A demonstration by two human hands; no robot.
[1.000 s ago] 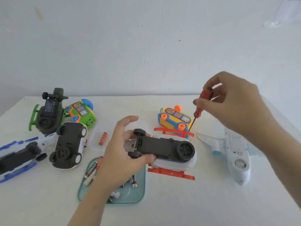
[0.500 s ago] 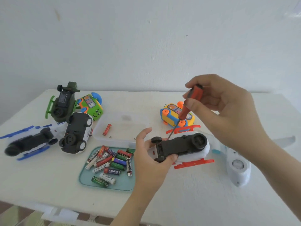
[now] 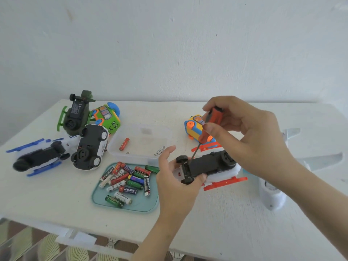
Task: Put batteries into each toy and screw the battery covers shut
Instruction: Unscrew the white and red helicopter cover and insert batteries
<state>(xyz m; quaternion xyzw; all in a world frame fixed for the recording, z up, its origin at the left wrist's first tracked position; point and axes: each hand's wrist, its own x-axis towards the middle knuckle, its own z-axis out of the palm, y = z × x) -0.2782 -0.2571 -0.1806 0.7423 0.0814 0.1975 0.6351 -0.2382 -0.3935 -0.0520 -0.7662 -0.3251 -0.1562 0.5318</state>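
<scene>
just right of battery tray [image 3: 143, 204]: toy car [image 3: 209, 163] underside up, long axis left-right, wheeled end toward tray. left grip [image 3: 175, 178] curled round that end; right grip [image 3: 250, 132] pinches screwdriver [image 3: 211, 123], tip slanting down-left onto underside.

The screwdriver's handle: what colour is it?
The screwdriver's handle is orange-red, with a dark strip near its top; the head view shows it best.

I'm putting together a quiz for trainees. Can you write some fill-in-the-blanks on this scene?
1. The right hand grips a ___.
2. The left hand holds the toy with ___ skids.
3. The clear box holds ___ battery.
Missing: screwdriver; red; one.
</scene>
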